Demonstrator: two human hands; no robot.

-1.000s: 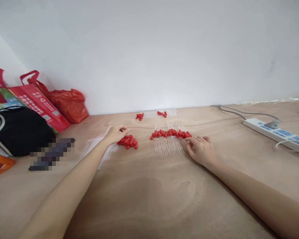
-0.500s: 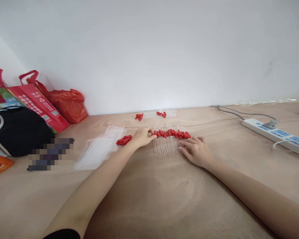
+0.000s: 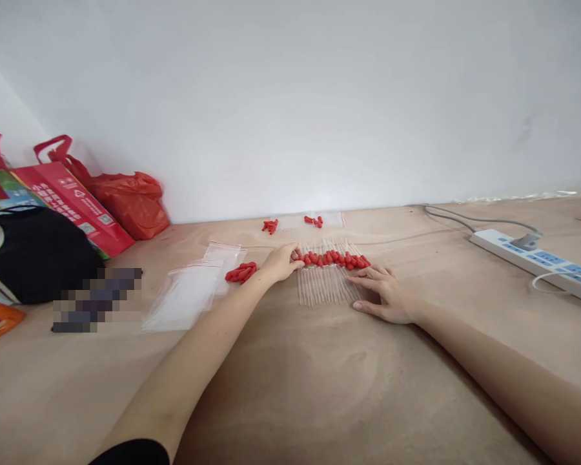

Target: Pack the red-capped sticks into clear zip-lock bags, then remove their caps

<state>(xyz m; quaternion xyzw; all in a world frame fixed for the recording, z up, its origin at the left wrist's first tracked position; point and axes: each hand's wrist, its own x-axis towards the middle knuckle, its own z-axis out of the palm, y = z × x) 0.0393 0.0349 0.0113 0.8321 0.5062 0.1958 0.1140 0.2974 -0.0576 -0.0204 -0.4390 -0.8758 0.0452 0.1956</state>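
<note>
Clear droppers (image 3: 322, 286) with red rubber bulbs lie side by side on the wooden table, their thin tubes pointing both toward me and toward the wall. The red bulbs (image 3: 336, 259) meet in a line across the middle. At the left end of this line, my left hand (image 3: 281, 262) has thumb and fingers closed around the red bulb of a dropper; the fingertips are partly hidden. My right hand (image 3: 385, 296) rests at the right end with fingers apart, the fingertips against the outer droppers and nothing gripped. Loose red bulbs (image 3: 241, 272) lie in a pile left of my left hand.
Clear zip bags (image 3: 184, 294) lie flat on the left. By the wall, more red bulbs (image 3: 270, 226) lie by another clear bag (image 3: 290, 222). Shopping bags (image 3: 72, 206) and a black drawstring bag (image 3: 39, 255) stand far left. A power strip (image 3: 537, 258) with cords lies right.
My right hand has shifted slightly right and its thumb has spread away from the fingers. My left hand stays at the left end of the bulbs.
</note>
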